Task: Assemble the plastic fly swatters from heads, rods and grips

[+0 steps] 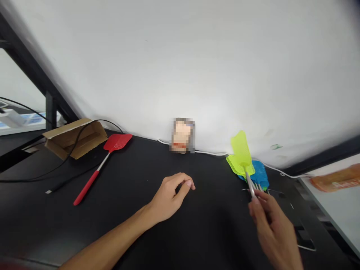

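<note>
Your right hand (274, 228)'s got a lime swatter (241, 150) by its shaft (249, 183), blue mesh (260, 172) just past it; your left hand (170, 197)'s free, loosely curled, red swatter (116, 142) off to its left.

No lettering can be read.
Right of the table (140, 165), pale marks resembling print on an orange packet (334, 179) are too blurred to make out; at the table's far edge, a small object (182, 134) is pixelated beyond reading.
</note>
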`<state>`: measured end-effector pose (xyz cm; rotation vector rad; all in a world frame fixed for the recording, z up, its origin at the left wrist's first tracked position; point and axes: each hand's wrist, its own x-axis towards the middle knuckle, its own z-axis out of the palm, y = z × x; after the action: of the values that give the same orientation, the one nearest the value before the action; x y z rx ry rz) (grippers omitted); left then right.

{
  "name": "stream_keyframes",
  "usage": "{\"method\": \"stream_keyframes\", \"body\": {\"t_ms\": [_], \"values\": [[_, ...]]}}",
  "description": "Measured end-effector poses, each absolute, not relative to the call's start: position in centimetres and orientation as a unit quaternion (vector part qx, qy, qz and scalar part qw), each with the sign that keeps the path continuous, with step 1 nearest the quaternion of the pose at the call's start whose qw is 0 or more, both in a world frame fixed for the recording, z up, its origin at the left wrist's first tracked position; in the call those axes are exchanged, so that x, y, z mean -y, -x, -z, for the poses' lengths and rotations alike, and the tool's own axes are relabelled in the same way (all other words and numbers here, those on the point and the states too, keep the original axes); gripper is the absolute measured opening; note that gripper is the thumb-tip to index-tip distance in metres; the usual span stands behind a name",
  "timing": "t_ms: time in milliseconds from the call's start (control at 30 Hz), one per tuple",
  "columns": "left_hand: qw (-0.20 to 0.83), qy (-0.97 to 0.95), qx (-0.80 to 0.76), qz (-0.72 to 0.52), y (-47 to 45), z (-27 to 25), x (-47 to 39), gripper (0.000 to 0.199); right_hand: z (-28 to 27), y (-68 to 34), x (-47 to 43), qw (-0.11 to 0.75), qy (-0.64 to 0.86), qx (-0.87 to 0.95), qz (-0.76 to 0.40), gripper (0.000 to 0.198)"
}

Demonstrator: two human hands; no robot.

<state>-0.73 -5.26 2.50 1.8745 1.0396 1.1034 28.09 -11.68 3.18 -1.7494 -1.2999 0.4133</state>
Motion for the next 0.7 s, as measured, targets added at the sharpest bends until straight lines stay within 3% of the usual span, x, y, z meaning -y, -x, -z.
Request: {"method": "stream_keyframes", "body": {"t_ms": [133,267,433,567,700], "values": [[0.186,-0.785,-0.394,-0.439,2.3,-3.0,4.0,0.02,-3.7,-32.7,11.7,0.188,0.804,0.562,0.049,0.038],[0.004,-0.786,-0.451,-0.423,5.6,-3.4,1.8,0.017,-3.2,-33.8,11.4,0.078,0.798,0.58,0.143,0.037],[-0.053,-0.686,-0.631,-0.358,12.2,-3.4,1.1,0.019,-1.8,-34.7,11.3,0.05,0.776,0.603,0.176,0.032],[-0.163,-0.599,-0.761,-0.189,16.7,-3.3,2.7,0.032,-1.8,-35.9,11.0,0.053,0.765,0.622,0.158,0.033],[-0.135,-0.551,-0.822,-0.039,18.9,-2.8,3.8,0.044,-3.3,-35.0,10.0,0.144,0.751,0.618,0.181,0.034]]}}
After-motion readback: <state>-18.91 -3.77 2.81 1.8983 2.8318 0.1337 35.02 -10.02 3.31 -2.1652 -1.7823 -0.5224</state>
